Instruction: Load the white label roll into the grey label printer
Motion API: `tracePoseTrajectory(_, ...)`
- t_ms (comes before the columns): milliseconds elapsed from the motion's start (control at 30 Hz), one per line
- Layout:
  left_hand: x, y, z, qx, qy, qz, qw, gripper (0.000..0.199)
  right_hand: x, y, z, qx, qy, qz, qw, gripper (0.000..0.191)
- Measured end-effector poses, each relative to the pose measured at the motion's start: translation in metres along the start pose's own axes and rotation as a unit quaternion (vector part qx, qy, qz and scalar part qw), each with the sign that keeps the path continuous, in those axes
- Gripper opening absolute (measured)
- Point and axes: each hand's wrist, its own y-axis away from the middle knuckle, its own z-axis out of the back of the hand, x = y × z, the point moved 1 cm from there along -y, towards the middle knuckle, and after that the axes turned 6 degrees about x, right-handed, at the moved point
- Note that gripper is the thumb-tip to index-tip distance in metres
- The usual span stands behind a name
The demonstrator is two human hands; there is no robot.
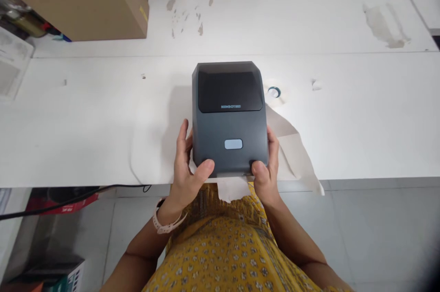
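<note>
A dark grey label printer point(230, 131) with a glossy black window and a pale blue button is held between my two hands at the table's near edge. My left hand point(190, 170) grips its left side, the thumb over the front corner. On the other side my right hand point(267, 168) has its thumb on the front right corner and its fingers along the side. Out of the printer's near edge hangs a short piece of white paper point(234, 190) with a torn end. The undersides of both grips are hidden.
A creased paper strip point(297, 152) lies right of the printer, over the table edge. Beyond it is a small round sticker-like patch point(274, 92). Cardboard boxes point(110, 3) stand at the back of the white table point(85, 122). A black cable point(85, 195) runs below the left edge.
</note>
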Motion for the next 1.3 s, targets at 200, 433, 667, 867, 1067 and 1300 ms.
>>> tracePoseTrajectory(200,0.005,0.049,-0.006,-0.152,0.021,-0.074,0.985,0.023,-0.001,0.001,0.002,0.007,-0.044,0.017,0.999,0.084)
tracePoseTrajectory(433,-0.016,0.043,-0.030,0.187,0.201,0.278,0.920,0.052,-0.002,0.000,0.001,0.005,-0.071,0.011,0.997,0.081)
tracePoseTrajectory(667,-0.020,0.034,-0.048,0.134,0.205,0.284,0.927,0.042,-0.004,-0.002,0.002,0.004,-0.034,0.042,0.999,0.080)
tracePoseTrajectory(867,-0.027,0.044,-0.035,0.239,0.144,0.235,0.931,0.044,0.018,0.004,0.004,-0.092,0.163,0.173,0.967,0.066)
tracePoseTrajectory(1067,-0.037,0.057,-0.003,0.135,0.018,-0.093,0.986,0.035,0.057,0.004,0.002,-0.036,0.311,0.354,0.881,0.049)
tracePoseTrajectory(1300,-0.022,0.027,0.012,-0.181,-0.068,-0.164,0.967,0.029,0.078,-0.004,-0.005,-0.038,0.416,0.359,0.835,0.032)
